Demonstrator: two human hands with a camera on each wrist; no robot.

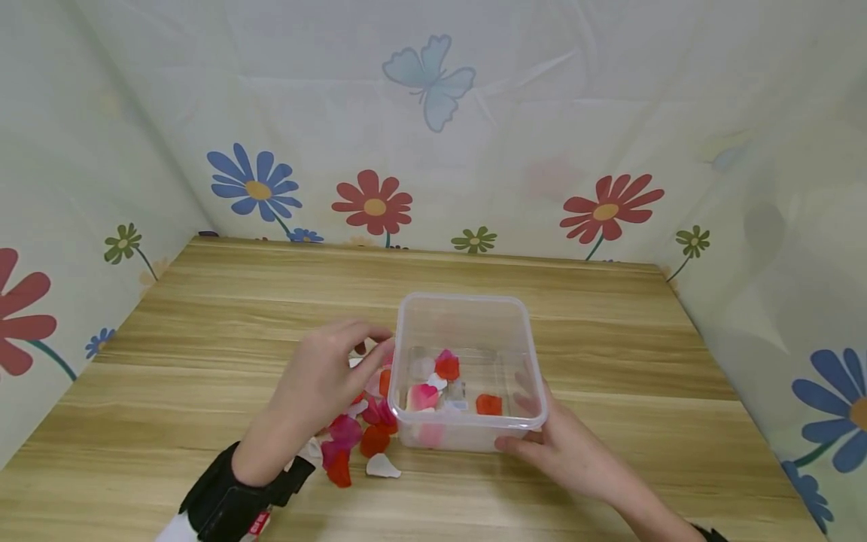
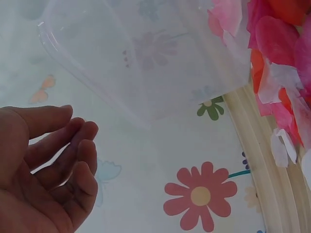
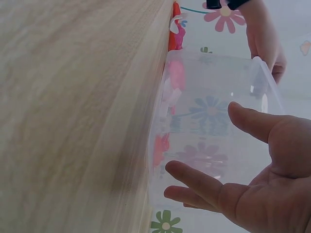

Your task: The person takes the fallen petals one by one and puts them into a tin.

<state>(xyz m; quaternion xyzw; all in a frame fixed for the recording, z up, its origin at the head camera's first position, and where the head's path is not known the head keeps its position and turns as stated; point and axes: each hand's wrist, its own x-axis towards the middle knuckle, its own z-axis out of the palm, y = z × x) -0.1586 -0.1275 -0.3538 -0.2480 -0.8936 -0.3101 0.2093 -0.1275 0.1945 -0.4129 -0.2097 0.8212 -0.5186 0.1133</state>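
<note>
A clear plastic box (image 1: pixel 467 316) stands mid-table with a few red, pink and white petals (image 1: pixel 440 380) inside. More petals (image 1: pixel 359 440) lie in a heap on the table by its left wall. My left hand (image 1: pixel 375 354) hovers over that heap beside the box rim. In the left wrist view the left hand (image 2: pixel 77 131) has loosely curled fingers with nothing in them, under the box (image 2: pixel 136 58) and petals (image 2: pixel 282 53). My right hand (image 1: pixel 524 429) grips the box's near right corner. The right wrist view shows the right hand (image 3: pixel 214 145) with thumb and fingers on the box (image 3: pixel 209 87).
The wooden table (image 1: pixel 203 339) is walled on three sides by a pale flower-print cloth (image 1: pixel 433 113). A black wrist strap (image 1: pixel 230 497) sits on my left forearm. Bare wood lies behind and to both sides of the box.
</note>
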